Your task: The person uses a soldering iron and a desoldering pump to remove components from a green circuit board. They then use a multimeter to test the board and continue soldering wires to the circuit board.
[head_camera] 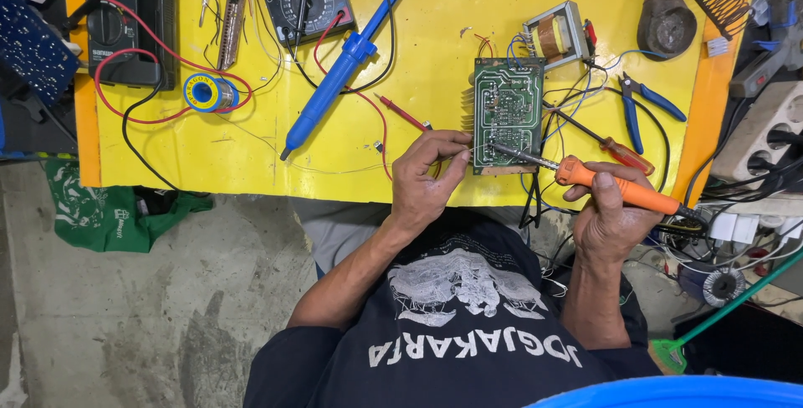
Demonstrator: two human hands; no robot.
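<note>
1. The right hand (609, 220) has its fingers wrapped around the orange handle of a soldering iron (615, 187). The iron's metal tip reaches left onto the lower part of a green circuit board (508, 111).
2. The left hand (427, 178) sits just left of the board's lower corner. Its fingers are pinched together on what looks like a thin solder wire pointing at the iron's tip, though the wire is too fine to see clearly.
3. The circuit board lies flat on the yellow tabletop (242, 145), near its front edge, between the two hands.
4. A small transformer (554, 36) sits just behind the board, joined to it by thin wires.
5. A blue solder sucker (343, 69) lies slantwise on the tabletop, well left of the board.
6. A spool of solder (207, 93) and two meters (125, 15) are at the far left.
7. Blue-handled pliers (640, 107) and a red-handled screwdriver (615, 150) lie to the right of the board.
</note>
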